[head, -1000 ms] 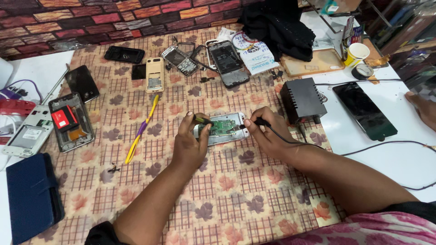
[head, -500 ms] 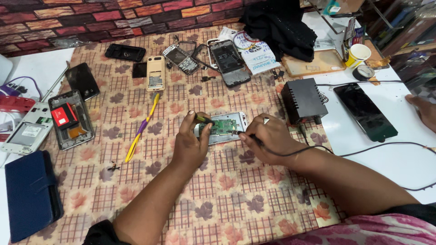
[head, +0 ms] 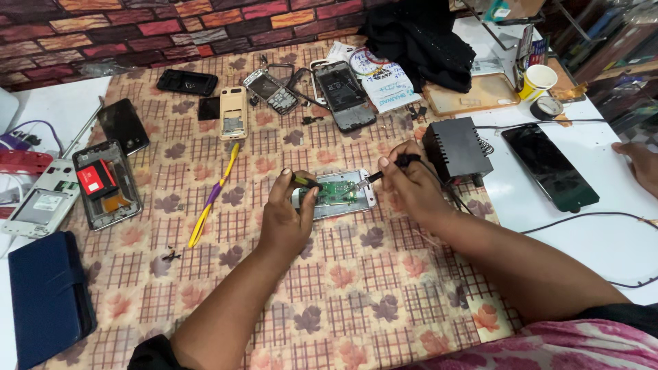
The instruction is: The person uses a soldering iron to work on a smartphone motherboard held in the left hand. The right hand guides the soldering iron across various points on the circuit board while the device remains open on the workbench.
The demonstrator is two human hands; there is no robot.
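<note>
Green circuit board in opened white phone [head: 336, 194], frame centre: left hand [head: 288, 219] pinches yellow-handled tool [head: 306, 181], right hand [head: 411, 185] grips black soldering iron [head: 387, 169]

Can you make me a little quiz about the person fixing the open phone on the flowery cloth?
1. True or false: the right hand holds a black-handled soldering iron.
2. What colour is the circuit board inside the opened white phone?
3. Which lies left of the left hand? A) yellow-and-purple tool B) paper cup

Key: 1 true; 2 green; 3 A.
</note>
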